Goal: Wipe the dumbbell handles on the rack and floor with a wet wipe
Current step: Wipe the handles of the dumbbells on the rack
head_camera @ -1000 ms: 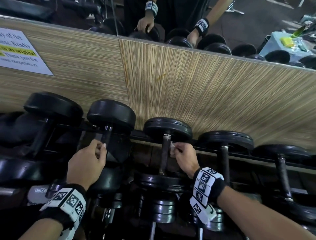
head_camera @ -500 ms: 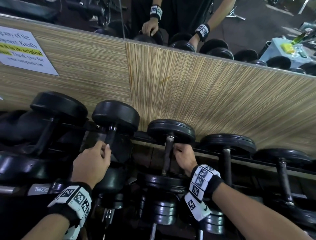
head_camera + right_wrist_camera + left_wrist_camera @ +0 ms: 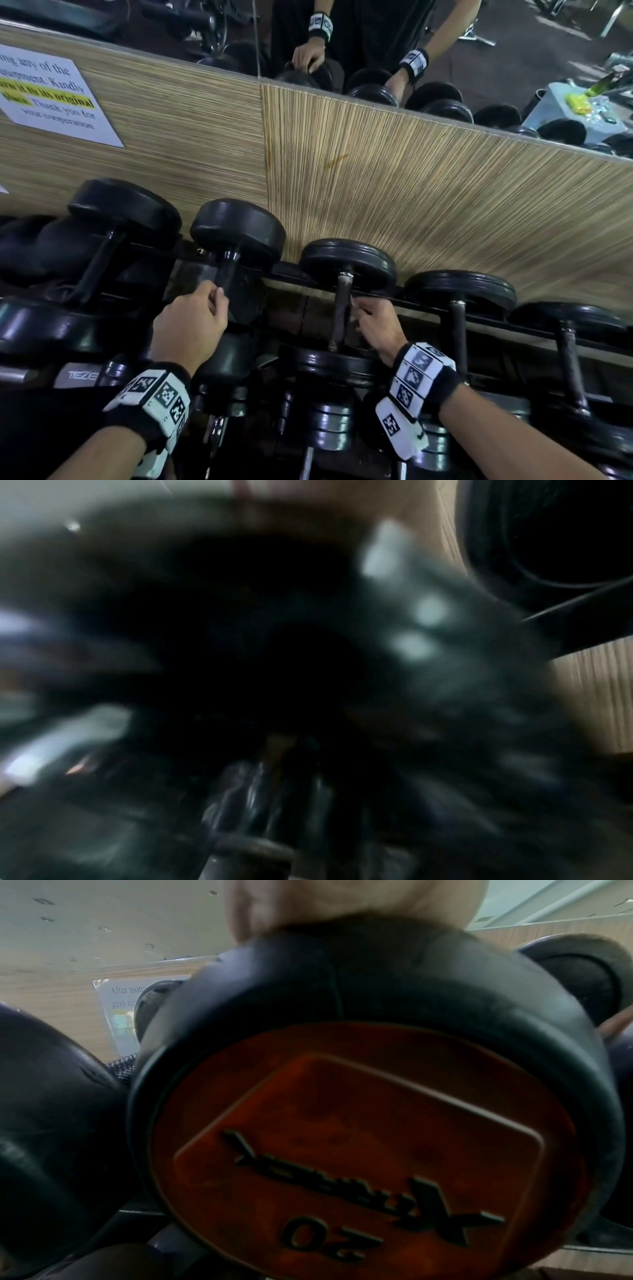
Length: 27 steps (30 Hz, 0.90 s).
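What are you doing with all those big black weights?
A person is cleaning dumbbells on a rack along a wood-pattern wall. The right hand is at the metal handle of one dumbbell, with a bit of pale wipe showing at the fingertips, so that handle seems to be the one being wiped. The left hand grips the handle of the neighbouring dumbbell, whose end cap reads 20 in the left wrist view. More dumbbells wait further along the rack.

Black dumbbells (image 3: 346, 298) are racked in a row across the frame's middle; a dark, worn handle (image 3: 342, 308) stands near upright at centre.
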Each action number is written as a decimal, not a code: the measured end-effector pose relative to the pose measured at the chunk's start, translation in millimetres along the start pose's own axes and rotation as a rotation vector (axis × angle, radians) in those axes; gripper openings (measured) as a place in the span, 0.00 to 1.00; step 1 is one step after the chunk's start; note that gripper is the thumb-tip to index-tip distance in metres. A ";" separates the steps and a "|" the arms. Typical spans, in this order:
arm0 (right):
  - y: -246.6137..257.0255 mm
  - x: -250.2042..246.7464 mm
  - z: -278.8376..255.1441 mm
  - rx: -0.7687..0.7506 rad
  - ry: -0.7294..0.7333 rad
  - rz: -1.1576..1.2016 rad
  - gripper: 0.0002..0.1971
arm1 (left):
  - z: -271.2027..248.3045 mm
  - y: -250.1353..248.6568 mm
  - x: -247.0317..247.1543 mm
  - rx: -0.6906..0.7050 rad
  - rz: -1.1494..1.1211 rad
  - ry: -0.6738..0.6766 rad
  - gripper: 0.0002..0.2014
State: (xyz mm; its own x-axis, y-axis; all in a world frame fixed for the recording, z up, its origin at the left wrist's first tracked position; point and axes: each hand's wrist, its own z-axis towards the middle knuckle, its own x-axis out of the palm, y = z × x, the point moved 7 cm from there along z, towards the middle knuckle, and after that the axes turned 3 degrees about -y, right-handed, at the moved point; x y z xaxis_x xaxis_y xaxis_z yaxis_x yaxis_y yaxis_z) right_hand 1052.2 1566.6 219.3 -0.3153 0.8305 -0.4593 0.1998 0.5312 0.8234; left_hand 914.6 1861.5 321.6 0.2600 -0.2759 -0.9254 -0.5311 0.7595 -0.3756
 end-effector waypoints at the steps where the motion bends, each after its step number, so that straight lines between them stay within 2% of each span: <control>1: -2.5 -3.1 -4.7 -0.001 0.010 -0.007 0.11 | 0.8 0.4 0.6 0.009 0.003 -0.003 0.11; 4: 1.6 -8.0 -13.7 -0.021 0.028 0.011 0.09 | 1.1 1.5 2.3 0.017 -0.001 -0.022 0.10; 7: 6.2 0.8 -4.4 -0.015 0.051 -0.046 0.13 | 1.4 2.8 3.4 -0.006 -0.006 -0.018 0.10; 15: -3.3 -5.7 -17.9 0.006 0.102 -0.031 0.10 | 2.8 4.6 7.3 0.014 -0.002 -0.024 0.09; 19: 7.2 5.5 -14.5 0.031 0.172 -0.040 0.13 | 2.2 6.0 8.6 0.019 -0.004 -0.025 0.09; 24: 7.9 -6.3 -30.7 0.054 0.256 -0.014 0.06 | 2.3 6.2 9.7 0.025 -0.008 -0.022 0.11; 27: 11.0 -8.8 -33.0 0.061 0.260 -0.013 0.06 | 2.7 6.4 10.4 0.024 -0.014 -0.022 0.11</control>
State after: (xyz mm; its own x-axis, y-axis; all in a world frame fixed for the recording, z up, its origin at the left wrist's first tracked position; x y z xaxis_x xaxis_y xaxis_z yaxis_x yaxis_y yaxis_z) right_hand 1026.6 1559.6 243.4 -0.5446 0.7566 -0.3619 0.2469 0.5570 0.7930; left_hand 916.1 1865.1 309.6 0.2852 -0.2733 -0.9187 -0.5082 0.7695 -0.3867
